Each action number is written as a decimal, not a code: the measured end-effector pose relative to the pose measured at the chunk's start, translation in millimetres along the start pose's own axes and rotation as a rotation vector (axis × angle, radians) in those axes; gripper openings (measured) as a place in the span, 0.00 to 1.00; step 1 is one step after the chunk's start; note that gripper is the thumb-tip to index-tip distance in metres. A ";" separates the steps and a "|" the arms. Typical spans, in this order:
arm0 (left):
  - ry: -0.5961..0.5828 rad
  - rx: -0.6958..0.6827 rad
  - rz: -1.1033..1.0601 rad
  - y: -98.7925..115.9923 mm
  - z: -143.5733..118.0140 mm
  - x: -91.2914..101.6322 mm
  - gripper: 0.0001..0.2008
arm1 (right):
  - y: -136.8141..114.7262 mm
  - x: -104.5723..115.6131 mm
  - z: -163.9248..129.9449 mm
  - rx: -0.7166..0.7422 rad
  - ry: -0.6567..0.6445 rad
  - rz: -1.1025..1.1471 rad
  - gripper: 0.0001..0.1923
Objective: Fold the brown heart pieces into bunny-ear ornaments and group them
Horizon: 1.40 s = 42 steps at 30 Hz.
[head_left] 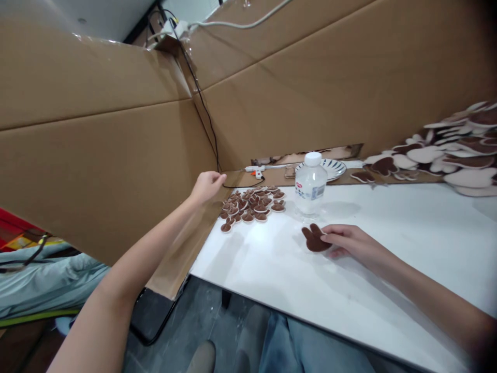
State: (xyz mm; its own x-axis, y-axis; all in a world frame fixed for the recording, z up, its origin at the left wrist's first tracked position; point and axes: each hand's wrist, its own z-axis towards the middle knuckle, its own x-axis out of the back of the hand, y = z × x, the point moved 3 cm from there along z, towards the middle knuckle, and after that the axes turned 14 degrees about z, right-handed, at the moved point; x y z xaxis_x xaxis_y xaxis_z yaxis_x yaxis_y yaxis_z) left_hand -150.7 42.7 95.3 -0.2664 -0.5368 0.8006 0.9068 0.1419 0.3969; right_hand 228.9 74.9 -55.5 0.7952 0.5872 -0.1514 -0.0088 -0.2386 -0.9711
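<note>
A person in blue jeans (pixel 318 342) sits at a white counter (pixel 264 274), bare forearms reaching forward. The right hand (pixel 349 241) is above the counter, its grip pinching a brown rabbit-head cutout (pixel 316 244) by one edge between thumb and fingers, ears pointing away from the person. Just beyond the cutout, a clear bottle (pixel 310 191) with a white cap stands upright. To its left lies a loose pile (pixel 253 203) of small brown cutouts with pale edges. The left hand (pixel 208 186) is raised beside that pile, its grip pressed together; I cannot tell whether it holds something tiny. Farther back lie a white glue gun (pixel 257 172) and, partly behind the bottle, a striped plate (pixel 336 169). At far right is a heap (pixel 462 147) of larger brown-and-cream pieces. Cardboard walls (pixel 330 88) rise behind, with a white cable (pixel 243 25) along the top.
</note>
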 end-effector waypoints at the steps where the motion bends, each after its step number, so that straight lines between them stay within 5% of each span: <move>1: -0.044 -0.067 0.002 15.3 -8.5 -10.3 0.14 | -1.8 -1.8 -1.5 0.006 -0.002 0.002 0.15; 8: -0.301 -0.422 -0.061 96.9 -78.8 -100.6 0.04 | -13.7 -7.2 -8.5 0.048 0.024 -0.119 0.14; 15: -0.255 -0.339 -0.123 108.0 -99.5 -161.1 0.07 | -4.3 -10.7 -7.3 0.113 -0.044 -0.250 0.11; 23: -0.142 -0.220 -0.240 111.3 -92.6 -181.4 0.27 | -8.0 -3.4 -4.8 0.277 0.190 -0.647 0.10; 28: -0.245 -0.208 -0.441 111.6 -91.9 -190.8 0.40 | -10.5 1.0 -4.8 0.281 0.262 -0.661 0.11; 42: -0.244 -0.196 -0.616 112.6 -100.7 -186.8 0.20 | -5.8 -1.2 1.8 0.301 0.385 -0.520 0.17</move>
State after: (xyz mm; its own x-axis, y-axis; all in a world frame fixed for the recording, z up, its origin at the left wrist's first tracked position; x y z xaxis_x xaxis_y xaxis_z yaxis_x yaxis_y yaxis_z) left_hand 34.1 75.2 -54.8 -0.7974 -0.2652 0.5421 0.6024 -0.2942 0.7420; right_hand 227.0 77.0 -50.0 0.8990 0.2385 0.3674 0.3070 0.2552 -0.9169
